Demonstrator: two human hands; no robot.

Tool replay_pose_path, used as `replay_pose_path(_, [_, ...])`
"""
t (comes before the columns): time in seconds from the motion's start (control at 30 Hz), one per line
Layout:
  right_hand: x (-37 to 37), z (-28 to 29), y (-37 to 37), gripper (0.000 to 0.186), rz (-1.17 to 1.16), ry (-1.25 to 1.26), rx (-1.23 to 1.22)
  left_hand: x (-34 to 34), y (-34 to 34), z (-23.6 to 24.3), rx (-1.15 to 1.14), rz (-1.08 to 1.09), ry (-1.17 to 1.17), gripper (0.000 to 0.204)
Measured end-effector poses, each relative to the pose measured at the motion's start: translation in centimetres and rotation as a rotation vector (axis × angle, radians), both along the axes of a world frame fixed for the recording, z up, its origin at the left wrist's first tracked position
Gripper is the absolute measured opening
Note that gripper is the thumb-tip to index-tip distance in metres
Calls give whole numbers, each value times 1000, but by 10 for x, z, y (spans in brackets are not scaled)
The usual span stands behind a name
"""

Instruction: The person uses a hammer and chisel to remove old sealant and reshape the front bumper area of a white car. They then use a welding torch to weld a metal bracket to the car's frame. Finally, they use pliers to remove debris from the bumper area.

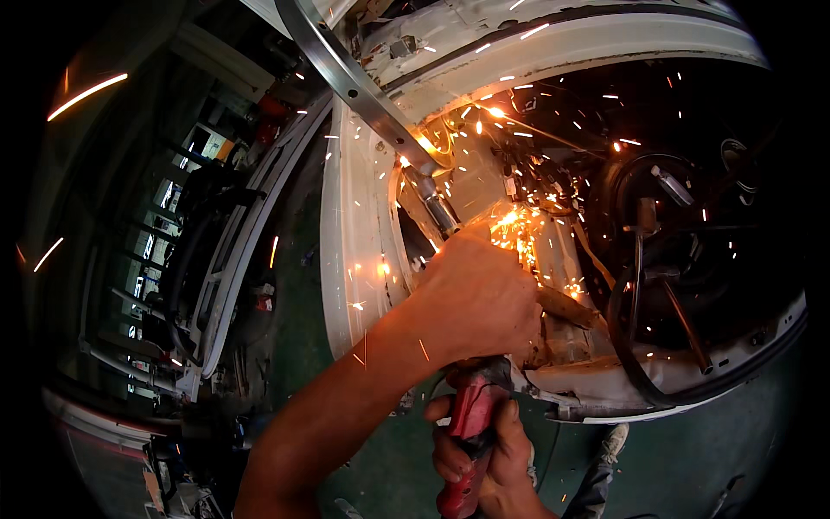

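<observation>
My right hand (506, 454) wraps around the red and black body of an angle grinder (477, 408), low in the middle of the head view. Reaching in from the lower left, my left hand (480, 294) is closed just past the grinder's front end. Its fingers are turned away, so what they grip is hidden. My left hand also covers the grinder's disc. Bright sparks (519, 227) spray beyond it over the white car body (350, 251). A steel bar with holes (359, 80) runs down to a metal cylinder (439, 208) beside my left hand.
A dark opening in the bodywork at right holds a black hose (624, 363), metal rods (685, 322) and loose wiring (519, 164). At left stands a rack-like metal frame (246, 229). A shoe (615, 439) shows on the green floor (571, 476).
</observation>
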State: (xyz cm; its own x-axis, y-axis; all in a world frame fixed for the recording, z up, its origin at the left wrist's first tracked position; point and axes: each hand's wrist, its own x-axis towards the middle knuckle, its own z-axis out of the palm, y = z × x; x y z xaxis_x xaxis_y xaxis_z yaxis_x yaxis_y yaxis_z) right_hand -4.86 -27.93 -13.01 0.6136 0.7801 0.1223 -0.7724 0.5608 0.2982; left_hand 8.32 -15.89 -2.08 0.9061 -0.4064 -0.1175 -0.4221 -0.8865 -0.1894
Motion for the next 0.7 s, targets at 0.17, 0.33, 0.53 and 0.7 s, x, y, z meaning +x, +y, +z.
replay_pose_path(0.17, [0, 1, 0, 71, -3, -32, -52, 0, 2, -2, -26, 17, -8, 44])
replay_pose_path(0.33, [-1, 1, 0, 75, 18, -93, -151, -2, 1, 0, -41, 10, -16, 42])
replay_pose_path(0.53, [0, -2, 1, 74, 14, -142, -129, -2, 0, 3, -46, 33, -9, 41])
replay_pose_path(0.7, [0, -2, 2, 75, 3, -156, -132, -2, -1, 4, -48, 38, 6, 40])
